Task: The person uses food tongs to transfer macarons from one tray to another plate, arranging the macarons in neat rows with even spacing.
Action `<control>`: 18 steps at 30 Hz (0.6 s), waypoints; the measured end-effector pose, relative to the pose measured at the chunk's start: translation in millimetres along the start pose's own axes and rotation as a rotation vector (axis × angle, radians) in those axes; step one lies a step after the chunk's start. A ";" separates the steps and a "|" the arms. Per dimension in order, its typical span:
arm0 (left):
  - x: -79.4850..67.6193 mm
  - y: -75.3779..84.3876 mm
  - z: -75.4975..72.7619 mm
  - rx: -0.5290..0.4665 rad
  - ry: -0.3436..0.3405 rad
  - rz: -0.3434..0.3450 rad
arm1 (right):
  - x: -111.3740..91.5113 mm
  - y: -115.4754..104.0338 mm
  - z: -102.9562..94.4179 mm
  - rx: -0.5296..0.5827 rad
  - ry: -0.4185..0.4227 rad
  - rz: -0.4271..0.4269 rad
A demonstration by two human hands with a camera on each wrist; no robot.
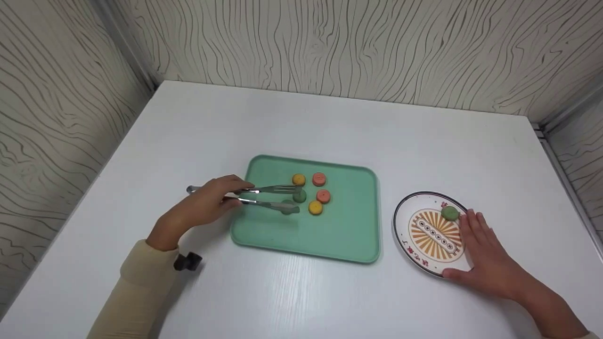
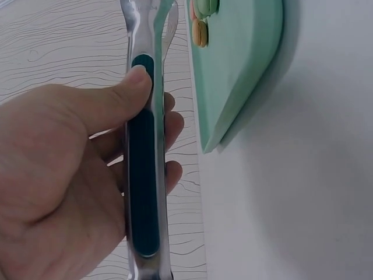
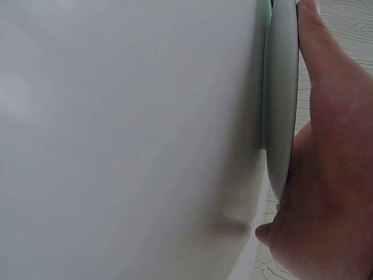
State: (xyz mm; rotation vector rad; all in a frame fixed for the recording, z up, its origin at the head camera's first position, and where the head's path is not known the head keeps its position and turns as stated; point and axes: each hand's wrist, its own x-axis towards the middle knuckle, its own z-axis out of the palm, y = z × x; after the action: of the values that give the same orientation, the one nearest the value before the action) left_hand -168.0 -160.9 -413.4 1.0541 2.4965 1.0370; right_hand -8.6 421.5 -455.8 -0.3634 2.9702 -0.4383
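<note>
My left hand [image 1: 207, 202] grips metal tongs [image 2: 144, 186] with dark teal handle inserts, thumb on one side and fingers on the other. The arms of the tongs are spread over the green tray [image 1: 337, 238]. Their tips lie around a green macaron [image 1: 299, 196] and overlap another green one. Close by sit a yellow macaron [image 1: 299, 179], a pink one [image 1: 319, 179], a second pink one [image 1: 323, 196] and a second yellow one [image 1: 315, 207]. My right hand [image 1: 490, 261] rests along the right rim of a round patterned plate [image 1: 406, 221], fingers straight. A green macaron [image 1: 450, 213] lies on that plate near the fingertips.
The white table [image 1: 330, 301] carries the tray at its middle and the plate to the right. Wood-patterned panels [image 1: 330, 47] stand behind the table and at both sides. A small black object [image 1: 187, 261] sits at my left cuff.
</note>
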 end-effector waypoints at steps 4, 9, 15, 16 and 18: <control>0.3 -1.2 0.3 0.002 -0.002 -0.002 | 0.2 -0.7 -0.5 0.003 -0.003 0.005; 1.1 -2.6 0.3 0.038 -0.005 0.000 | 0.6 -0.9 -0.4 -0.003 -0.003 0.007; 0.6 -3.7 0.3 0.047 -0.010 0.005 | 0.3 -0.2 -0.1 -0.001 -0.002 0.001; 0.3 -3.9 0.5 0.043 -0.011 0.003 | 0.2 0.0 0.4 -0.001 -0.002 0.001; 0.3 -4.7 1.1 0.049 -0.011 0.000 | 0.1 0.1 1.0 -0.002 -0.004 0.002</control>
State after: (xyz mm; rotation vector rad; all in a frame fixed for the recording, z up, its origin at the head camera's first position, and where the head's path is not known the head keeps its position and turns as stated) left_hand -170.1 -162.4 -417.4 1.0700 2.5248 0.9720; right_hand -8.5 421.3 -456.7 -0.3612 2.9675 -0.4336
